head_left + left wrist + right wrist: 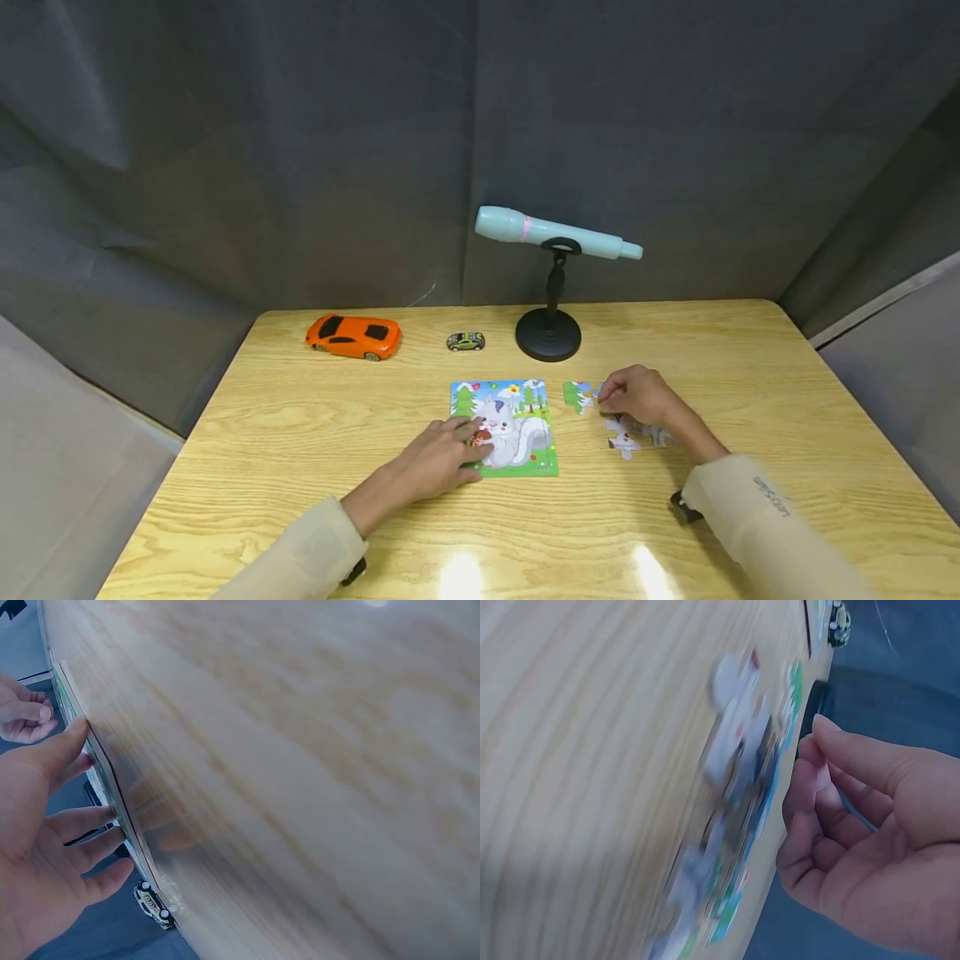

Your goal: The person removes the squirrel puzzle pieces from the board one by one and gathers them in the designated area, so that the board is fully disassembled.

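The left hand (442,460) rests spread on the board (537,463); right of it, the right hand (637,395) pinches, load unclear, apparently sorting pieces (623,444); next calls for fine grip.

The left hand (41,859) is on the left, with its fingers a bit apart. Its thumb and fingertips are at the edge of a thin, flat board (110,782) with some green on it. The board lies on a shiny wooden table (322,795). Past the thumb, you can see the right hand (22,712) with bent fingers. A little toy car (154,905) is near the board.
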Demonstrator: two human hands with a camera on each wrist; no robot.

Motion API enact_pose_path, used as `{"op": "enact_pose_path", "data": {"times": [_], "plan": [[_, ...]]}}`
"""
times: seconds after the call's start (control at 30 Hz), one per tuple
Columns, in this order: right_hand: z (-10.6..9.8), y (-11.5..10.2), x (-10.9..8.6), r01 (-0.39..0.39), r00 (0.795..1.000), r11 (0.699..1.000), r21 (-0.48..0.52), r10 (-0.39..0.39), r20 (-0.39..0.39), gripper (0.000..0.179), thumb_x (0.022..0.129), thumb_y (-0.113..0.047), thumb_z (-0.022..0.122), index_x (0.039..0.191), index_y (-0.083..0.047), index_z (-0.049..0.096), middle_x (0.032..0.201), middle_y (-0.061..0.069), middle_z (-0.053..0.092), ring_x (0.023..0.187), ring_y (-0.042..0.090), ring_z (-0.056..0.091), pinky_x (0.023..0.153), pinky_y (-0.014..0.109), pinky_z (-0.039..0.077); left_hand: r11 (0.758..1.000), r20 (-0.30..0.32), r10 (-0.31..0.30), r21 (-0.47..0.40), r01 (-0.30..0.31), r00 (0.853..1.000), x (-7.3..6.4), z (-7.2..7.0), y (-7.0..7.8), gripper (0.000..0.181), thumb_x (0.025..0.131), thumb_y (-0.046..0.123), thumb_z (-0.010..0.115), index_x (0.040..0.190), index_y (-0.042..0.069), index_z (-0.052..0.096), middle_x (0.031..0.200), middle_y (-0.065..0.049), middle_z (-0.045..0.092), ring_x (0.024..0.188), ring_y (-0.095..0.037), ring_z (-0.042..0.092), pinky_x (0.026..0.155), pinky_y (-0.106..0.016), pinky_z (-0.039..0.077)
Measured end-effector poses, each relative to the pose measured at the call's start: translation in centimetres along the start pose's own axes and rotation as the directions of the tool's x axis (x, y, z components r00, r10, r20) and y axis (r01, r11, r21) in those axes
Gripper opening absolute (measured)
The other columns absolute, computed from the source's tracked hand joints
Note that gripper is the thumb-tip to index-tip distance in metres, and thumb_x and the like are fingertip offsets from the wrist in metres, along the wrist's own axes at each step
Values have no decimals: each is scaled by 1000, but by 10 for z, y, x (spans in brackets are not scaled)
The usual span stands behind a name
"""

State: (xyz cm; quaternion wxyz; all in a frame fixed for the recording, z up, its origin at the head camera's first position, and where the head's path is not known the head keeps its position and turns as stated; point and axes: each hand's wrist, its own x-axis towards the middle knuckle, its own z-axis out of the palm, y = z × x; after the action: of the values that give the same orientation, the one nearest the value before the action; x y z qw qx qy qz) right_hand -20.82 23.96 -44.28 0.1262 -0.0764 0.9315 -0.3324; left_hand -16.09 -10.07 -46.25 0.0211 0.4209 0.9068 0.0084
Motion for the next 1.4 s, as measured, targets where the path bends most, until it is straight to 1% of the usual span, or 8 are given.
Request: {"op": "enact_pose_path", "data": {"times": [0.23, 0.4, 0.53, 0.63, 0.8, 1.07, 1.2, 1.4], "plan": [[15, -20, 11, 34, 999, 998, 49, -35, 23, 10, 85, -10, 68, 90, -2, 69, 82, 7, 68, 70, 14, 55, 62, 26, 45, 1000, 1, -2, -14, 2, 1000, -2, 0, -1, 47, 90, 44, 59, 133, 25, 57, 147, -16, 43, 133, -34, 44, 101, -49, 45], [27, -39, 19, 42, 998, 996, 77, -46, 52, 10, 85, -10, 69, 90, -2, 69, 81, 7, 67, 70, 17, 57, 60, 26, 46, 1000, -5, -2, -17, 2, 1000, -2, 2, -1, 47, 91, 45, 57, 133, 25, 56, 147, -15, 42, 136, -32, 41, 104, -48, 43], [39, -59, 26, 54, 995, 995, 84, -60, 76, 8, 85, -10, 69, 89, -3, 69, 80, 6, 67, 70, 19, 58, 59, 26, 46, 1000, -8, -3, -19, 3, 1000, -3, 2, -1, 48, 91, 47, 55, 134, 25, 55, 147, -16, 41, 136, -33, 41, 104, -49, 42], [50, -73, 30, 66, 994, 995, 72, -72, 84, 6, 83, -9, 71, 86, -5, 69, 76, 4, 66, 66, 17, 58, 58, 24, 45, 1000, -20, -6, -19, 6, 1000, -4, 2, -2, 48, 91, 48, 54, 133, 25, 56, 147, -17, 42, 135, -35, 42, 104, -49, 42], [69, -90, 36, 55, 993, 996, 71, -62, 101, 9, 80, -9, 74, 87, -6, 69, 71, 1, 64, 61, 11, 53, 54, 22, 42, 1000, -37, -21, -24, 20, 999, -7, 1, -5, 46, 90, 48, 56, 131, 26, 59, 145, -19, 43, 132, -38, 44, 104, -51, 42], [90, -103, 42, 73, 987, 991, 116, -89, 137, 17, 79, -8, 75, 93, -3, 67, 75, 3, 64, 63, 10, 53, 57, 21, 42, 999, -55, -35, -16, 35, 998, -11, 1, -8, 46, 89, 48, 58, 130, 28, 60, 142, -23, 46, 131, -36, 47, 103, -48, 43], [95, -106, 42, 69, 987, 989, 130, -86, 136, 17, 79, -6, 74, 95, -2, 66, 76, 4, 63, 64, 11, 53, 56, 20, 43, 998, -47, -69, -15, 68, 997, -12, 2, -7, 45, 88, 50, 58, 127, 27, 62, 140, -26, 47, 132, -36, 46, 103, -48, 43], [100, -111, 42, 63, 987, 990, 127, -81, 140, 20, 81, -7, 73, 99, -2, 66, 75, 4, 61, 63, 11, 52, 56, 20, 42, 993, -39, -110, -46, 109, 993, -13, 2, -7, 45, 86, 50, 60, 125, 27, 63, 139, -28, 47, 132, -36, 45, 102, -50, 43]]}}
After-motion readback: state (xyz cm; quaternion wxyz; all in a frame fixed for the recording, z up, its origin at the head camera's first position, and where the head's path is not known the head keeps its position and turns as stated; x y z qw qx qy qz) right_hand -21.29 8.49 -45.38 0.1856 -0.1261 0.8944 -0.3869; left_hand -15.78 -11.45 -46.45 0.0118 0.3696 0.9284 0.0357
